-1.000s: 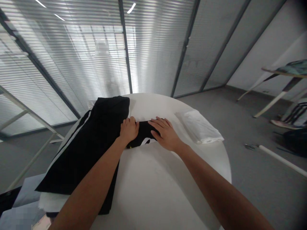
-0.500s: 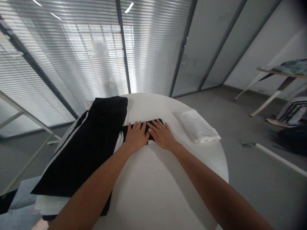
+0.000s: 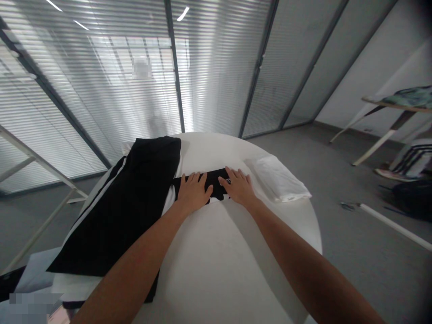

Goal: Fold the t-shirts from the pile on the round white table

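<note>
A small black piece of folded fabric [image 3: 218,182] with a white mark lies flat on the round white table [image 3: 216,252]. My left hand [image 3: 193,191] rests palm down on its left part, fingers spread. On its right end lies my right hand [image 3: 240,186], also flat with the fingers apart. Left of my hands, a black garment with a white stripe [image 3: 131,202] is spread over white cloth and overlaps the table edge. The far left end of the small black fabric meets that garment; I cannot tell whether they are joined.
A folded white cloth [image 3: 280,177] sits on the table's right side. Blinds behind glass panels [image 3: 216,67] stand beyond the table. A white metal frame [image 3: 43,166] is at the left. On the right are another table [image 3: 398,103] and a white pole [image 3: 394,225].
My right hand has slid to the right, away from my left hand, uncovering the middle of the small black fabric. My left hand has stayed almost in place.
</note>
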`<state>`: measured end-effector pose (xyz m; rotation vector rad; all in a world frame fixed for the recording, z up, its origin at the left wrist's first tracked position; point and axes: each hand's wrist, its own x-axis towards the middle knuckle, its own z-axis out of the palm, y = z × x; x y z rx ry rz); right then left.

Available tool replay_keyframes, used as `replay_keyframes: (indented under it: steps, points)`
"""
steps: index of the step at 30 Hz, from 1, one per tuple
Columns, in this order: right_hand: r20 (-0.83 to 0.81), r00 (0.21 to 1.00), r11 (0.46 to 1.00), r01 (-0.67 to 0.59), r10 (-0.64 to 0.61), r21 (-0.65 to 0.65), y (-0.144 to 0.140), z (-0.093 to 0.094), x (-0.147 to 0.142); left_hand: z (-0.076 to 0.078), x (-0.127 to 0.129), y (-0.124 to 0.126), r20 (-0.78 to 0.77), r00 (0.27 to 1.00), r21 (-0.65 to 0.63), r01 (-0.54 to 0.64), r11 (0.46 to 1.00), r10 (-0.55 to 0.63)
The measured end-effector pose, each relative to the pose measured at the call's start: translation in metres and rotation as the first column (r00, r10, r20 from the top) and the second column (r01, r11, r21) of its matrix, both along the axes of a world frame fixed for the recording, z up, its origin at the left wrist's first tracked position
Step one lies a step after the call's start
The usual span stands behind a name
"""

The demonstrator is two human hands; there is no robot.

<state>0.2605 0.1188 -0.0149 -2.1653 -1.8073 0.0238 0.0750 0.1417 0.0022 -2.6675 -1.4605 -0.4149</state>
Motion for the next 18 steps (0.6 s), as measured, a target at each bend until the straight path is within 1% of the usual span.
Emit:
replay_keyframes:
  steps: [3, 6, 10, 15, 18]
  points:
    - [-0.026, 1.000, 1.000, -0.004, 0.004, 0.003, 0.002, -0.001, 0.001, 0.001, -0.001, 0.000, 0.006, 1.000, -0.006, 0.007, 1.000, -0.007]
    - [-0.068, 0.998, 1.000, 0.020, -0.019, 0.010, 0.004, 0.001, 0.002, 0.002, -0.001, 0.001, 0.015, 1.000, -0.016, 0.015, 1.000, -0.014]
    - [-0.105, 0.993, 0.995, 0.058, -0.050, 0.083, 0.006, 0.006, 0.006, 0.002, -0.002, 0.003, 0.029, 0.999, -0.032, 0.038, 0.999, -0.037]
    - [-0.071, 0.997, 0.972, 0.013, 0.004, 0.235, 0.004, 0.012, 0.008, 0.005, -0.005, 0.004, 0.024, 0.989, -0.050, 0.150, 0.987, -0.149]
    - [-0.021, 0.997, 0.948, -0.064, 0.075, 0.313, 0.002, 0.015, 0.008, 0.008, -0.008, 0.004, 0.028, 0.969, -0.067, 0.246, 0.967, -0.244]
